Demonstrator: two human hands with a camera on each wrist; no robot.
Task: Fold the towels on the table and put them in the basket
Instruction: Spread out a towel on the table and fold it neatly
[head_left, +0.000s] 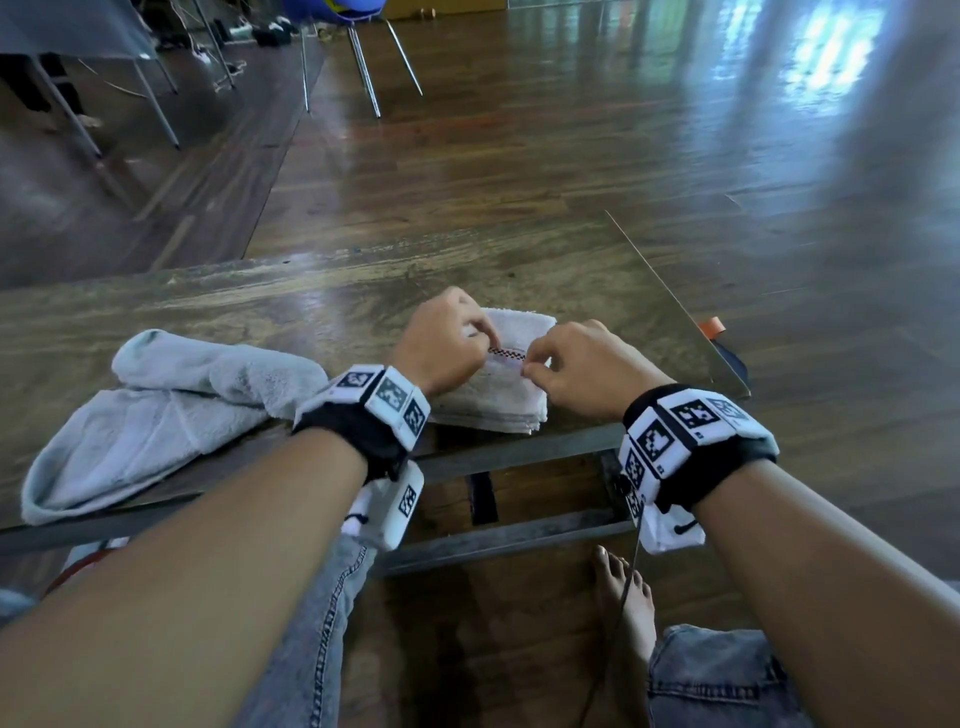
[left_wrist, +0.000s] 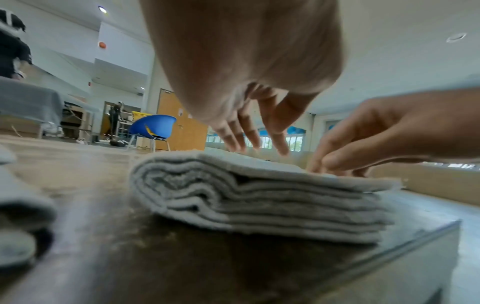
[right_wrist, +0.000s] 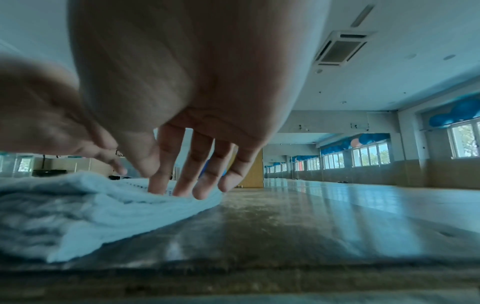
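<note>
A folded white towel (head_left: 493, 400) (left_wrist: 259, 205) (right_wrist: 78, 216) lies in several layers near the front edge of the wooden table (head_left: 260, 312). A checkered band (head_left: 506, 354) runs across its top. My left hand (head_left: 485, 340) (left_wrist: 259, 148) pinches the top layer at the band's left end, fingertips down on the cloth. My right hand (head_left: 527, 370) (right_wrist: 155, 183) pinches the same layer at the band's right end. A second, grey towel (head_left: 171, 415) (left_wrist: 15, 205) lies loose and crumpled to the left. No basket shows in any view.
The table's right edge (head_left: 675, 301) runs close past the folded towel, with an orange object (head_left: 712, 326) on the floor beyond it. A blue chair (left_wrist: 153, 127) stands far behind. My knees and a bare foot (head_left: 623, 587) are under the table's front.
</note>
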